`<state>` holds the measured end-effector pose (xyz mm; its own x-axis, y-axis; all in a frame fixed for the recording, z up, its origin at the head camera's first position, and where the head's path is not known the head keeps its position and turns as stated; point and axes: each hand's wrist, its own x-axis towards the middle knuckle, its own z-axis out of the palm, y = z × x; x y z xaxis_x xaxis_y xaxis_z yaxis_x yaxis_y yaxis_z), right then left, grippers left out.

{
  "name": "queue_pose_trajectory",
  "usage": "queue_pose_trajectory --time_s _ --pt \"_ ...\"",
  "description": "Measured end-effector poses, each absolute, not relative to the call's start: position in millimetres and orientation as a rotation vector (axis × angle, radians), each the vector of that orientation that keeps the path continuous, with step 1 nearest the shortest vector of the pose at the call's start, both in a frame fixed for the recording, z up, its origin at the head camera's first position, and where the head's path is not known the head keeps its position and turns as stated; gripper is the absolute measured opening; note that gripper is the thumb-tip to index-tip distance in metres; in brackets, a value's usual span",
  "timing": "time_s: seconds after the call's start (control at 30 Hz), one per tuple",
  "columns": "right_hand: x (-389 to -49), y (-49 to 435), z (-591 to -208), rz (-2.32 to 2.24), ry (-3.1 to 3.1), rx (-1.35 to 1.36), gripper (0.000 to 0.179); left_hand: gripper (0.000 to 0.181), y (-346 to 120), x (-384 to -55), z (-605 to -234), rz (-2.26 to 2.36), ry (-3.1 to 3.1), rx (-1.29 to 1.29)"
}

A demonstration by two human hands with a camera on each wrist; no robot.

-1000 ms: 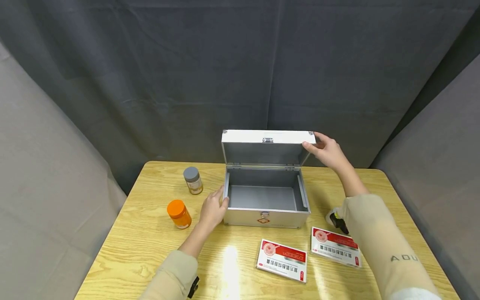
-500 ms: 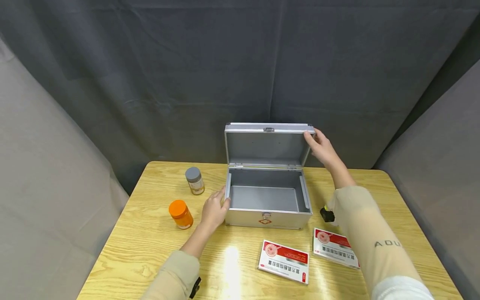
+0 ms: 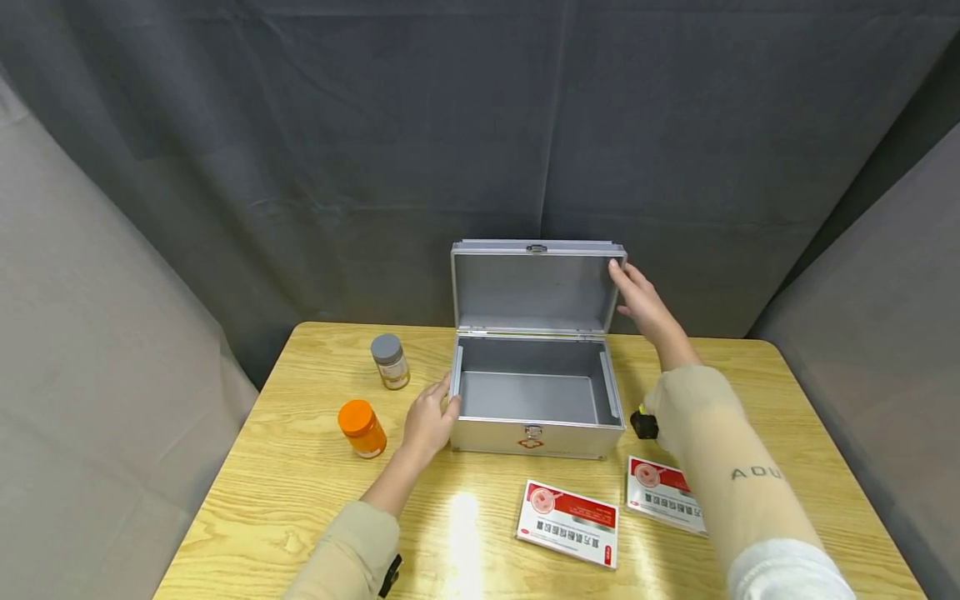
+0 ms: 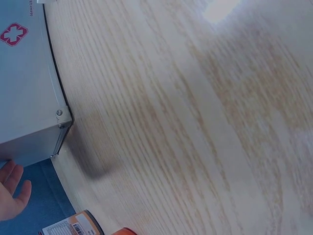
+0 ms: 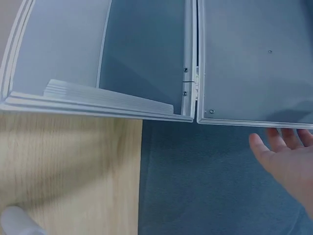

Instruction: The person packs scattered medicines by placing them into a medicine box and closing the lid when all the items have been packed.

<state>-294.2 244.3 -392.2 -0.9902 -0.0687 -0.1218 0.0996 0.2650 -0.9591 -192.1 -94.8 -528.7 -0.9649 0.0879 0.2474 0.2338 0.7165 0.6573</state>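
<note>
A silver metal first-aid case stands on the table with its lid raised upright. Its inside is bare grey, and a red cross emblem sits under the front latch. My left hand rests against the case's left side, fingers extended; in the left wrist view the fingers lie by that side. At the lid's right edge is my right hand, fingers extended. The right wrist view shows the fingertips at the lid's edge and the thumb apart from it.
Left of the case stand a grey-capped bottle and an orange jar. Two red-and-white medicine boxes, one front centre and one at right, lie flat on the wooden table. A white rounded object shows in the right wrist view.
The lid has swung back from partly raised to upright. My right hand has followed it and loosened, its thumb now away from the lid. The left hand has stayed at the case's side.
</note>
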Motion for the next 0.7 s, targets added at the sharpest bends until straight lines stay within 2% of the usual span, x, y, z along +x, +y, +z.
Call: queue_pose_trajectory --time_s 0.7 --pt "-298 239 -410 -1.929 2.317 0.051 0.074 0.048 -94 -193 -529 -1.07 -2.712 -0.27"
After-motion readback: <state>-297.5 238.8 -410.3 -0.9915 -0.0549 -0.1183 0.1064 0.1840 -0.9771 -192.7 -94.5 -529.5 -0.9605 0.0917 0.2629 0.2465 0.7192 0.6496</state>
